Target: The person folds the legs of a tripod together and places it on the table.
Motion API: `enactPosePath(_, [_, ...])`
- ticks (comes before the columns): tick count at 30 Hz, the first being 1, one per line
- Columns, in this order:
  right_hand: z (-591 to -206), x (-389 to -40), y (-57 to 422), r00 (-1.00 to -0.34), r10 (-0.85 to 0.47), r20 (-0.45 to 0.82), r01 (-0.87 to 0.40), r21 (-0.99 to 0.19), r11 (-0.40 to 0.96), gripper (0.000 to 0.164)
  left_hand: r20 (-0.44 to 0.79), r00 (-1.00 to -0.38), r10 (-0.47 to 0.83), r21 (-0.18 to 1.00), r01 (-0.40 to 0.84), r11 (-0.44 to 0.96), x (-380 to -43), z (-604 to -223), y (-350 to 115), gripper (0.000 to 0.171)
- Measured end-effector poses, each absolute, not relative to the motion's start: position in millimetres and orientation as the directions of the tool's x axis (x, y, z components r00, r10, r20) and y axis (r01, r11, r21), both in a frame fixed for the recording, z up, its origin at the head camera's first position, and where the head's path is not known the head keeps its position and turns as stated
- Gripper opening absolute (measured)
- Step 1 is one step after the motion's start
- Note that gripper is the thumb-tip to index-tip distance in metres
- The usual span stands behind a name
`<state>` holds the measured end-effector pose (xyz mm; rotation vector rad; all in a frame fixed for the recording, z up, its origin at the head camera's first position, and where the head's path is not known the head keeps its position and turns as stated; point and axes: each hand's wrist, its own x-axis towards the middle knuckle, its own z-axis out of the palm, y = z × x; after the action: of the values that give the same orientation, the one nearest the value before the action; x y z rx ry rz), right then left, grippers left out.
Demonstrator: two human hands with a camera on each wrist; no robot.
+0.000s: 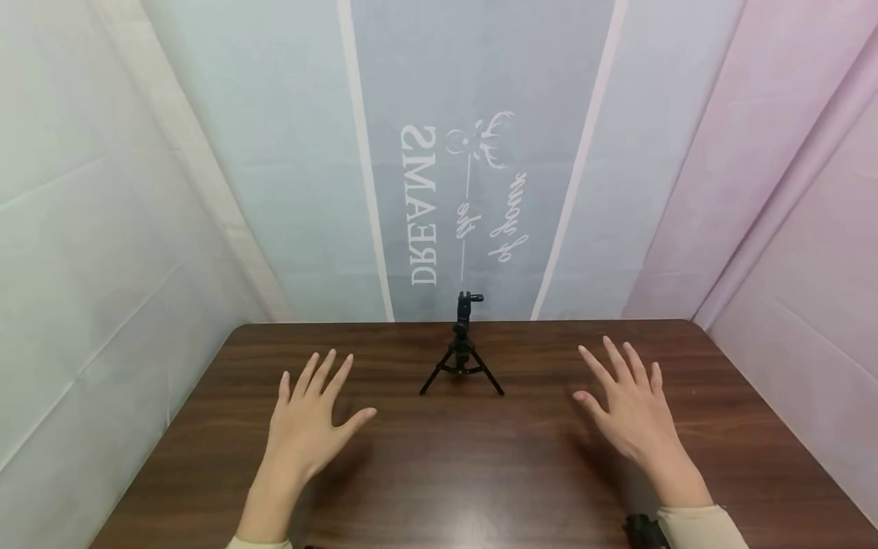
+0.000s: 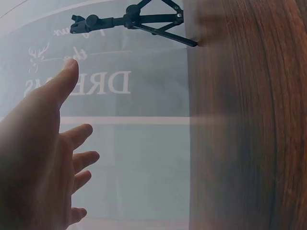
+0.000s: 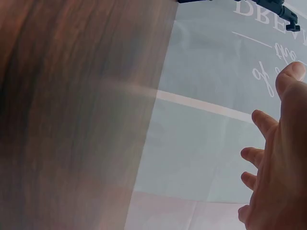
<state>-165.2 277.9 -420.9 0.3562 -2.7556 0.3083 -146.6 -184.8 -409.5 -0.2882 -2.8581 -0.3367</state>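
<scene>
A small black tripod (image 1: 462, 347) stands upright on the brown wooden table (image 1: 473, 450), near its back edge, with its legs spread. To its left, my left hand (image 1: 302, 431) hovers over the table, fingers spread and holding nothing. My right hand (image 1: 634, 412) is held likewise on the tripod's other side, palm down and touching nothing. In the left wrist view the tripod (image 2: 132, 21) shows sideways beyond the thumb of the left hand (image 2: 43, 143). Only part of the tripod (image 3: 276, 7) appears at the top of the right wrist view, above the right hand (image 3: 280, 158).
Behind the table hangs a grey-blue curtain (image 1: 473, 69) with mirrored white lettering and pale stripes. Whitish cloth (image 1: 89, 229) closes off the left side, and pinkish cloth (image 1: 796, 267) the right. A black strap-like item (image 1: 645, 530) sits by the right sleeve.
</scene>
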Motion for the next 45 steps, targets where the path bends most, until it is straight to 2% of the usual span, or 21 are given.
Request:
enactPosePath(13, [-427, -169, 263, -0.896, -0.239, 0.373, -0.331, -0.207, 0.92, 0.07, 0.255, -0.946, 0.201, 0.202, 0.256, 0.946, -154, -408, -178, 0.086])
enactPosePath(23, [-428, -173, 253, -0.896, -0.273, 0.351, -0.362, -0.218, 0.906, 0.071, 0.287, -0.909, 0.301, 0.135, 0.349, 0.927, -156, -404, -180, 0.084])
enactPosePath(32, [-429, -188, 249, -0.879, -0.332, 0.343, -0.41, -0.187, 0.893, 0.068, 0.326, -0.865, 0.381, 0.155, 0.447, 0.881, -170, -393, -172, 0.079])
enactPosePath(45, [-430, -206, 251, -0.832, -0.371, 0.412, -0.467, -0.16, 0.87, 0.067, 0.356, -0.822, 0.445, 0.193, 0.53, 0.825, -196, -374, -162, 0.076])
